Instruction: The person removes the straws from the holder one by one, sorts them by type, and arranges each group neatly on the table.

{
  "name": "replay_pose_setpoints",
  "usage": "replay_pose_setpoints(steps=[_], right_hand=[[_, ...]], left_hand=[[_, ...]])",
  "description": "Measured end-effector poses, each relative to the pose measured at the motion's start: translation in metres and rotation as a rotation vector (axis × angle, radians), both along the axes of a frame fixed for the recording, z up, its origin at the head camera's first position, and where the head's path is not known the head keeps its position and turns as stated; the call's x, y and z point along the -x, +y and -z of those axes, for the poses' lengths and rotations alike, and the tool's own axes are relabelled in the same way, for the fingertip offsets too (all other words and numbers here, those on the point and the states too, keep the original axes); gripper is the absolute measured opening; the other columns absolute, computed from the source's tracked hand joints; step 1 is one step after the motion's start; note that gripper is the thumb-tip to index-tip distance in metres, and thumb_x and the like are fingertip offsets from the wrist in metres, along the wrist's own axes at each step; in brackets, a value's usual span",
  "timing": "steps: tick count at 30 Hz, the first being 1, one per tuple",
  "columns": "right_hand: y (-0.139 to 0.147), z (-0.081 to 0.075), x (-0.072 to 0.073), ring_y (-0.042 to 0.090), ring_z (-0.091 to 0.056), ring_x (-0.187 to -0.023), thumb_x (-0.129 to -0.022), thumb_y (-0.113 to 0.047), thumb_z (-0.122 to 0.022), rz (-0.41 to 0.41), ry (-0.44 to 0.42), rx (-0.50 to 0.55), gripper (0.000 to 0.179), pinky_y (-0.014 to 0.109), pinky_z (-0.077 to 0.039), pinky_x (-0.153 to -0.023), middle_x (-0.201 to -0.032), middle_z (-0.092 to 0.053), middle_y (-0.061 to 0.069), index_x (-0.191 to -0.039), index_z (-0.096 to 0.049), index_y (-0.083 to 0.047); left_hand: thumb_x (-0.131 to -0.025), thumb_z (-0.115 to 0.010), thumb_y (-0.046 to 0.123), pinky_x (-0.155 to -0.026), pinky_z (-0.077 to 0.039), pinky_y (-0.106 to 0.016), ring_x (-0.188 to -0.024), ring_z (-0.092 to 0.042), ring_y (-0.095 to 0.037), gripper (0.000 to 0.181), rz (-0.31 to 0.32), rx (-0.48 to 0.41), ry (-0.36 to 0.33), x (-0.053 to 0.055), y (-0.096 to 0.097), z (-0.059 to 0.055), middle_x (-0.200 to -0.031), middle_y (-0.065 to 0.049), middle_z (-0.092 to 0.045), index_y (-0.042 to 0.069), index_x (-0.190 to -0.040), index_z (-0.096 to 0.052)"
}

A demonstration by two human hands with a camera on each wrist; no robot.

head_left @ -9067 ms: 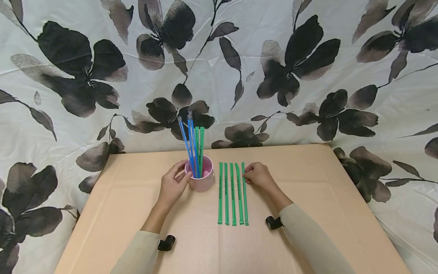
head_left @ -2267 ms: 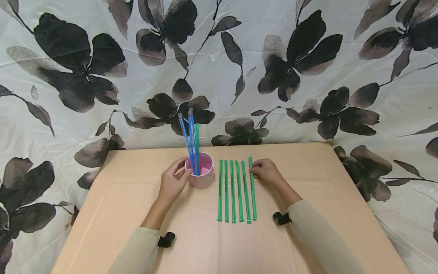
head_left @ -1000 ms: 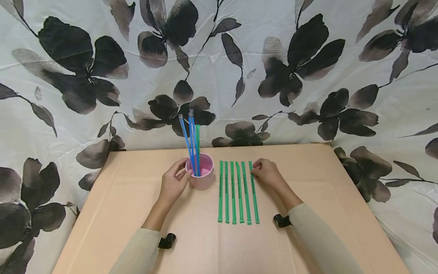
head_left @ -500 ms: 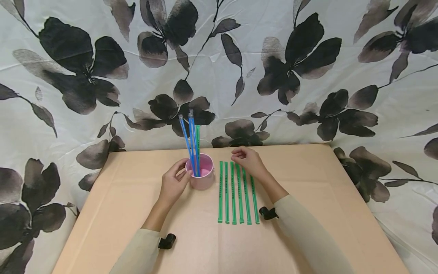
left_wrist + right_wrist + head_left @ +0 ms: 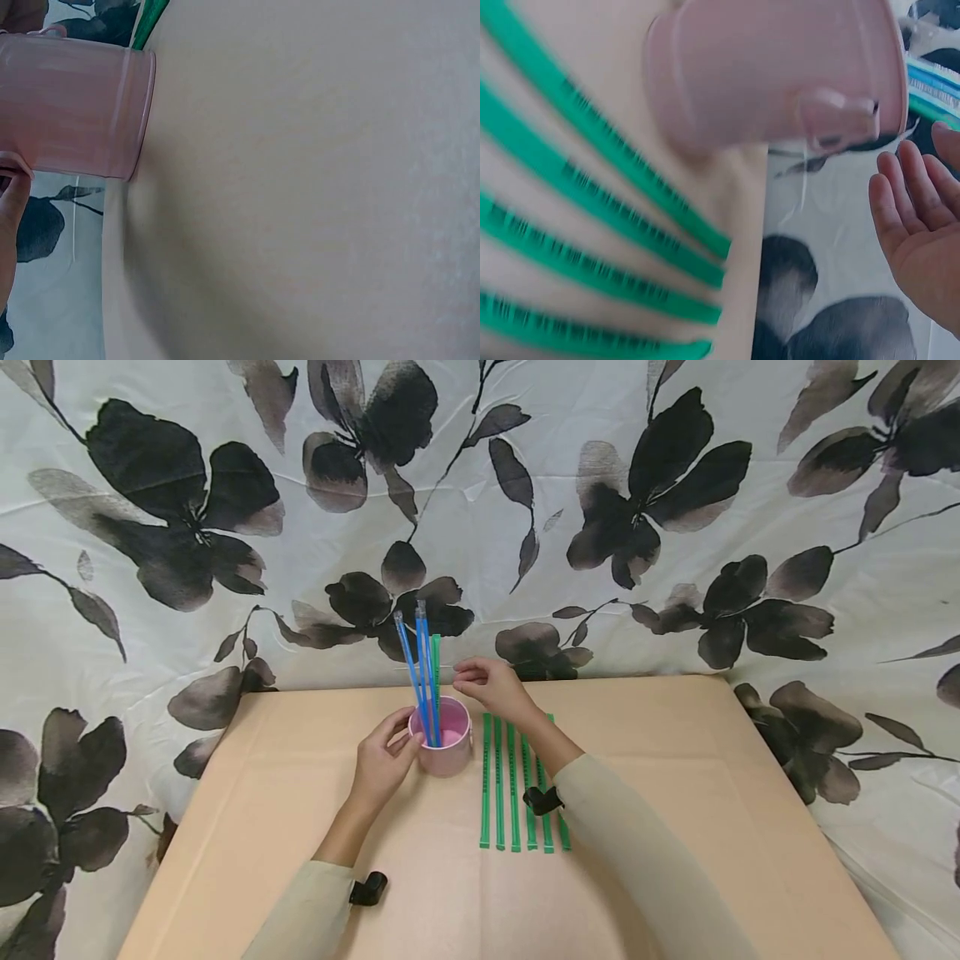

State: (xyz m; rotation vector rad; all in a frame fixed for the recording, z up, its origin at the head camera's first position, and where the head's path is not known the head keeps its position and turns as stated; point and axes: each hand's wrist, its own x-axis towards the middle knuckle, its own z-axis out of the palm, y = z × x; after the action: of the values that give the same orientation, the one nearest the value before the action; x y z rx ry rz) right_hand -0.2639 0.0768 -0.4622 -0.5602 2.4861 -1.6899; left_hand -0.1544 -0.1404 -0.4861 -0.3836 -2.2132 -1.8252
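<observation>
A small pink bucket [image 5: 444, 764] stands on the table, gripped at its rim between the thumb and fingers of my left hand [image 5: 381, 756]. Several blue sticks [image 5: 408, 653] with clear ends and a green stick [image 5: 437, 652] lean out of it. My right hand [image 5: 491, 685] hovers just right of the green stick's upper part, holding nothing; its fingers are loosely bent in the right wrist view. Below the right forearm lie several slim green printed sticks, like wrapped straws [image 5: 499, 785], side by side. The forearm partly covers those farthest right.
The table [image 5: 285, 810] has a plain tan cover. Behind it hangs a white cloth [image 5: 480, 527] with dark flowers. A black wrist camera [image 5: 542, 800] sits on the right sleeve, another wrist camera [image 5: 367, 888] on the left.
One green stick from the bucket now lies at the right end of the row. My right hand let go of it and moved left to the bucket. The left hand keeps its hold.
</observation>
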Motion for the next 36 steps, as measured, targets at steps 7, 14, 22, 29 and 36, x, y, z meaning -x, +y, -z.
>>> replay_pose_setpoints(steps=[7, 14, 22, 29, 36], right_hand=[[-0.020, -0.005, 0.011, 0.022, -0.071, -0.112, -0.099, -0.020, -0.071, -0.002, 0.008, 0.032, 0.036, 0.031, -0.064, -0.096, -0.119, -0.075, 0.010, -0.132, -0.066, -0.005], [-0.028, -0.008, 0.023, 0.025, -0.071, -0.110, -0.099, -0.019, -0.071, 0.010, -0.031, 0.067, 0.036, 0.031, -0.066, -0.093, -0.119, -0.073, 0.014, -0.131, -0.065, -0.003], [-0.030, -0.009, 0.035, 0.025, -0.072, -0.101, -0.099, -0.009, -0.069, -0.018, -0.050, 0.147, 0.030, 0.028, -0.067, -0.086, -0.115, -0.072, 0.019, -0.126, -0.066, 0.002], [-0.028, -0.010, 0.044, 0.022, -0.072, -0.095, -0.099, -0.008, -0.070, -0.013, -0.061, 0.156, 0.024, 0.027, -0.067, -0.082, -0.110, -0.072, 0.017, -0.120, -0.067, 0.001], [-0.020, -0.017, 0.052, 0.023, -0.072, -0.092, -0.098, -0.008, -0.071, 0.004, -0.035, 0.159, 0.022, 0.031, -0.069, -0.082, -0.107, -0.072, 0.016, -0.118, -0.068, 0.000]], left_hand=[[-0.096, -0.068, -0.003, -0.108, -0.056, -0.041, -0.130, -0.058, -0.048, 0.045, -0.015, 0.003, 0.006, 0.006, 0.005, 0.004, -0.137, -0.033, -0.060, -0.014, -0.137, -0.055], [-0.096, -0.068, -0.003, -0.107, -0.056, -0.039, -0.130, -0.059, -0.047, 0.044, -0.035, 0.004, 0.004, 0.011, 0.008, 0.005, -0.136, -0.033, -0.060, -0.013, -0.137, -0.056], [-0.096, -0.069, -0.003, -0.107, -0.056, -0.040, -0.129, -0.059, -0.048, 0.044, -0.057, 0.007, 0.002, 0.016, 0.013, 0.005, -0.136, -0.033, -0.060, -0.013, -0.137, -0.056], [-0.096, -0.068, -0.004, -0.108, -0.055, -0.042, -0.130, -0.058, -0.049, 0.045, -0.067, -0.001, 0.000, 0.022, 0.018, 0.005, -0.137, -0.034, -0.059, -0.015, -0.137, -0.055], [-0.095, -0.069, -0.003, -0.108, -0.055, -0.041, -0.130, -0.058, -0.047, 0.045, -0.092, 0.008, -0.004, 0.030, 0.019, 0.009, -0.137, -0.032, -0.060, -0.012, -0.138, -0.056]])
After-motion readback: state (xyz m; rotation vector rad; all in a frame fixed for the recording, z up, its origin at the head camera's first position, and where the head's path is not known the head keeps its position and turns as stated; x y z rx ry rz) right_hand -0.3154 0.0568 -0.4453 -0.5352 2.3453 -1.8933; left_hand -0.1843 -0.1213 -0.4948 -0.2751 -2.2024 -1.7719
